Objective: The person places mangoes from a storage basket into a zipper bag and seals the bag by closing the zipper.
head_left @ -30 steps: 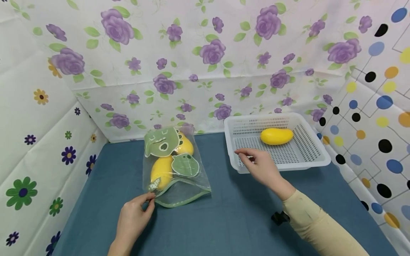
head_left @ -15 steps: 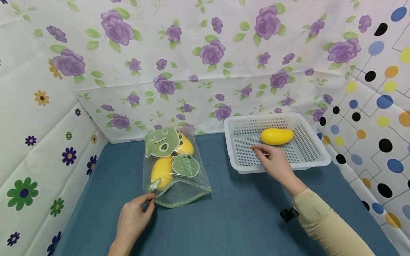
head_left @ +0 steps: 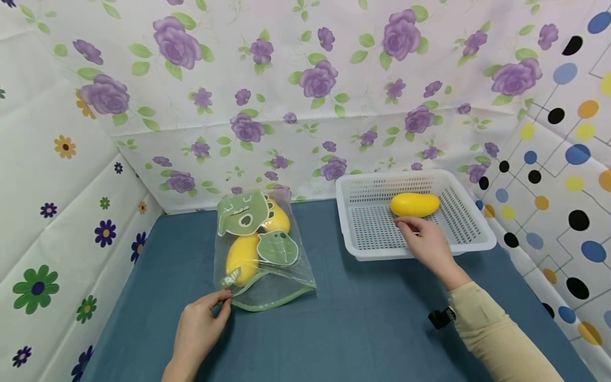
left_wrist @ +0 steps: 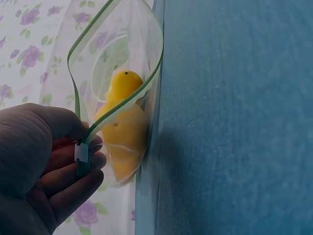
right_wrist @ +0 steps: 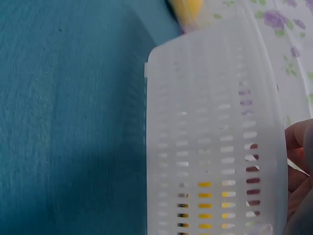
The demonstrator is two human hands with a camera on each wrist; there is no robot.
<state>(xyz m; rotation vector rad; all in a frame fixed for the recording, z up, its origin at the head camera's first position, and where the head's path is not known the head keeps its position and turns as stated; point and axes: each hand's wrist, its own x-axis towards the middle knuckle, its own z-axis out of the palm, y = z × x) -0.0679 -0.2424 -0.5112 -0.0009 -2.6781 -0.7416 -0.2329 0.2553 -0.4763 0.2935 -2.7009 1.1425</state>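
A clear zip bag [head_left: 261,249] with green cartoon prints lies on the blue table and holds two yellow mangoes [head_left: 242,257]. My left hand [head_left: 202,323] pinches the bag's open corner at its green zip edge [left_wrist: 82,155]; the mouth gapes and the mangoes [left_wrist: 122,132] show inside. A white slotted basket [head_left: 470,241] stands at the right with one yellow mango [head_left: 414,204] in it. My right hand [head_left: 425,239] reaches over the basket's front rim, fingers straight, fingertips just short of that mango. The basket wall [right_wrist: 215,142] fills the right wrist view.
Flowered and dotted sheets wall the table on the left, back and right. The blue tabletop [head_left: 363,323] stretches between the bag and the basket. A small black object [head_left: 440,317] sits under the right sleeve.
My right hand has moved rightward and farther in, from the basket's front left rim to just before the mango. The left hand and the bag have stayed put.
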